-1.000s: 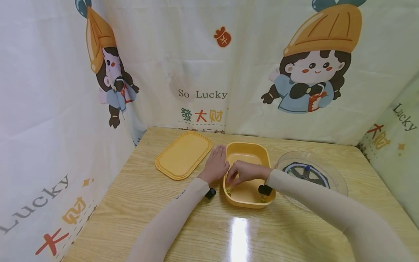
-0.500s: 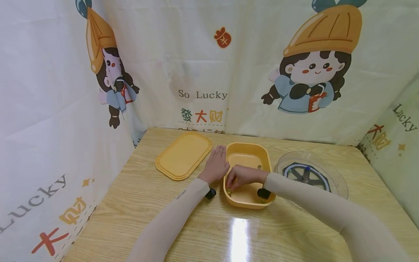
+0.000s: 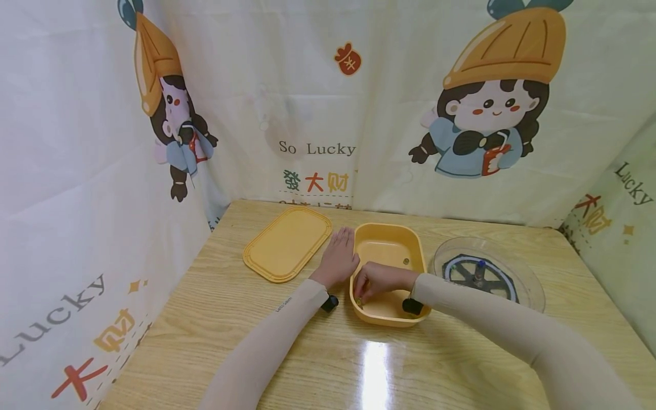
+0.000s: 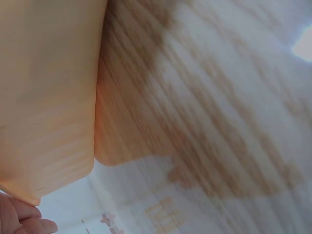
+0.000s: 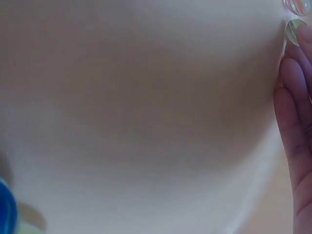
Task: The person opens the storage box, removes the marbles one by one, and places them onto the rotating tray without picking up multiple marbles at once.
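Inside the yellow rectangular box (image 3: 392,229) is my right hand (image 3: 385,278), low at the near left corner. Its thumb and fingers pinch a small clear glass marble (image 5: 293,32), seen at the right edge of the right wrist view. Another glass marble (image 5: 297,6) lies just beyond it. My left hand (image 3: 338,257) rests along the box's left rim with straight fingers; in the left wrist view its fingertips (image 4: 34,225) touch the rim. A lone marble (image 3: 406,261) sits by the right wall of the box. A blue marble (image 5: 6,208) shows at the lower left of the right wrist view.
A flat yellow lid (image 3: 288,244) lies on the wooden table (image 3: 307,347), left of the box. To the right stands a clear round dish (image 3: 530,279) with a black spoked wheel (image 3: 463,277) and a blue-topped centre post (image 3: 480,267). A printed curtain (image 3: 389,188) hangs behind.
My right hand has shifted slightly toward the near left corner, its fingertips coming down over the marble there. The marble by the right wall has come into plain view. My left hand stays put.
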### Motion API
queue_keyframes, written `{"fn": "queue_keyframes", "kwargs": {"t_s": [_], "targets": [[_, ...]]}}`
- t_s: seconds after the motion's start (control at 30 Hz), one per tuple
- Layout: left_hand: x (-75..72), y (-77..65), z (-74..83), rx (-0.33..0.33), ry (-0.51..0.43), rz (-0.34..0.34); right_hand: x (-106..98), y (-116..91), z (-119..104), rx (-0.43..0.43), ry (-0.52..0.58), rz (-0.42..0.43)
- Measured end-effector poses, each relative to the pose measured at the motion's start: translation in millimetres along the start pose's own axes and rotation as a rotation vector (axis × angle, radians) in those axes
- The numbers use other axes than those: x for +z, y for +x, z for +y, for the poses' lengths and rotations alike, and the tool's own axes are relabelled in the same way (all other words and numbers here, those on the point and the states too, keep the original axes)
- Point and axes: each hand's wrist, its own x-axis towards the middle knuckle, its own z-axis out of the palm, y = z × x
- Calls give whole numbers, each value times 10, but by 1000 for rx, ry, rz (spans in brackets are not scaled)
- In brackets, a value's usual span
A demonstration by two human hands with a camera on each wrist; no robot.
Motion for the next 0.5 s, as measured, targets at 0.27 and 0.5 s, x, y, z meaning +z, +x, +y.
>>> {"fn": "queue_keyframes", "kwargs": {"t_s": [0.27,0.5], "targets": [[11,16,-6,2,-4,2,25,4,-14,-11,-34,21],[7,4,-7,7,-4,1,76,1,-4,-45,-24,48]]}}
